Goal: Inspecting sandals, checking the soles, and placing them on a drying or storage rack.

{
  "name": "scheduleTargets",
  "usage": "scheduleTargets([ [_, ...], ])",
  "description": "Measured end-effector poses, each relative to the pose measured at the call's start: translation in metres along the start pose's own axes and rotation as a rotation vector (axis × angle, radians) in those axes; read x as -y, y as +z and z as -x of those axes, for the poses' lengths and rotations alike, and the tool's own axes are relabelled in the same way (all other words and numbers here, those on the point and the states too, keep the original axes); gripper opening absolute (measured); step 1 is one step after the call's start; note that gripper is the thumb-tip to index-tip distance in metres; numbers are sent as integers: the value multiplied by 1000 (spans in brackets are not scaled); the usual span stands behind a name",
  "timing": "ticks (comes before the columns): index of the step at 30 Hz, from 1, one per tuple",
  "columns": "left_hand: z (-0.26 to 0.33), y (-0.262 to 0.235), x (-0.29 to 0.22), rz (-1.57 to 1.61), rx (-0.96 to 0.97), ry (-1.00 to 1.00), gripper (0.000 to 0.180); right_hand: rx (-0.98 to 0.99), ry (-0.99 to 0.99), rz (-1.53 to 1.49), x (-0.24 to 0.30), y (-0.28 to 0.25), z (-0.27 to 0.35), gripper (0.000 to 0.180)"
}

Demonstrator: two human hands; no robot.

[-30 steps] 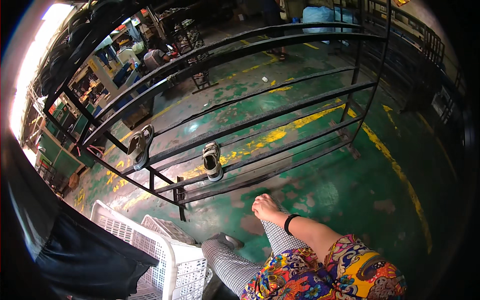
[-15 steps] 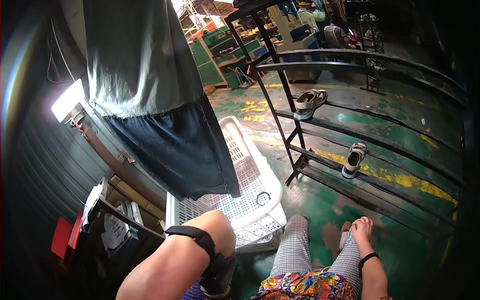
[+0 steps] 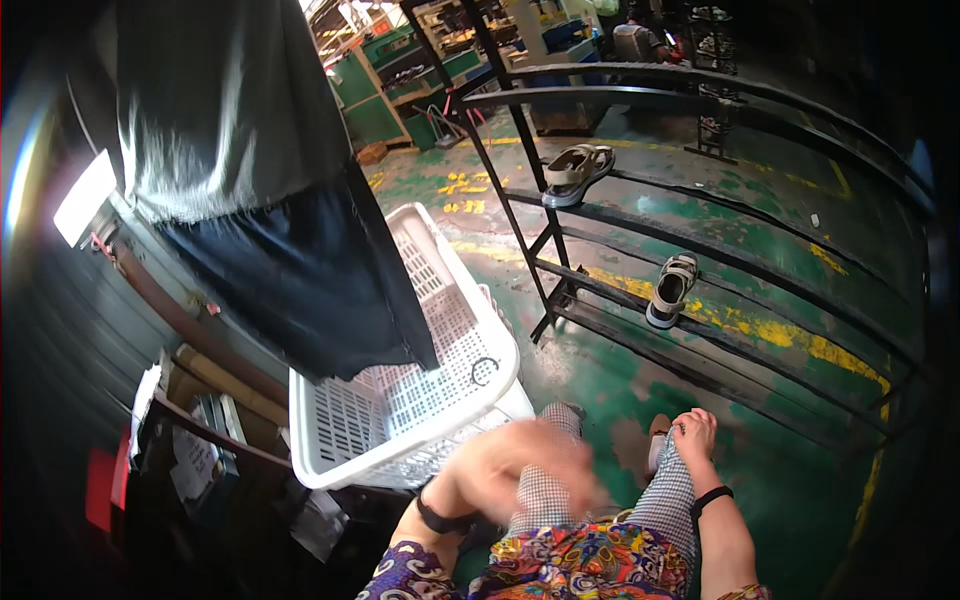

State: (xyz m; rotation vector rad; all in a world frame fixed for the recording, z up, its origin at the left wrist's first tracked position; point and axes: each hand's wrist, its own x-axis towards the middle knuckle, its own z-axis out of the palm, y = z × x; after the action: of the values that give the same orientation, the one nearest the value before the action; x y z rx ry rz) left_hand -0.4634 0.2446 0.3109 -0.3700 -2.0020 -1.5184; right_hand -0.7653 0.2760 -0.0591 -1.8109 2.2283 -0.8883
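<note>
While the left hand (image 3: 530,455) is smeared by its own motion across the left knee, I cannot tell whether its fingers are spread or closed, or whether it holds anything. The right hand (image 3: 695,435) lies over the right knee, fingers loosely draped and gripping nothing that I can see; it seems to be there simply for rest or support. Under both hands are the checked trousers (image 3: 668,500), below a bright patterned top (image 3: 600,560).

Just left of the knees stands a white plastic basket (image 3: 340,470), with a black loop (image 3: 484,372) inside near its right side. It probably stands there to be within easy reach of the seat. A dark cloth (image 3: 300,280) hangs at the near left, partly hiding the basket. Farther right, beige sandals (image 3: 672,290) sit at two levels of a black metal rack (image 3: 600,95), its paired rails presumably spaced to bear footwear.

Compared with half a second ago, the left arm has swung from the basket's near side to the knee, baring more of the near rim; the right hand and the sandals keep their places.
</note>
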Motion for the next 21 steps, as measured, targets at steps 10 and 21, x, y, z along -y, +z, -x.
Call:
scheduleTargets([
  [10, 217, 53, 237, -1260, -157, -741, 20, 99, -78, 40, 13, -8, -2, 8],
  [21, 212, 18, 270, -1218, -441, -648, 16, 127, -109, 103, 12, -7, -9, 12],
])
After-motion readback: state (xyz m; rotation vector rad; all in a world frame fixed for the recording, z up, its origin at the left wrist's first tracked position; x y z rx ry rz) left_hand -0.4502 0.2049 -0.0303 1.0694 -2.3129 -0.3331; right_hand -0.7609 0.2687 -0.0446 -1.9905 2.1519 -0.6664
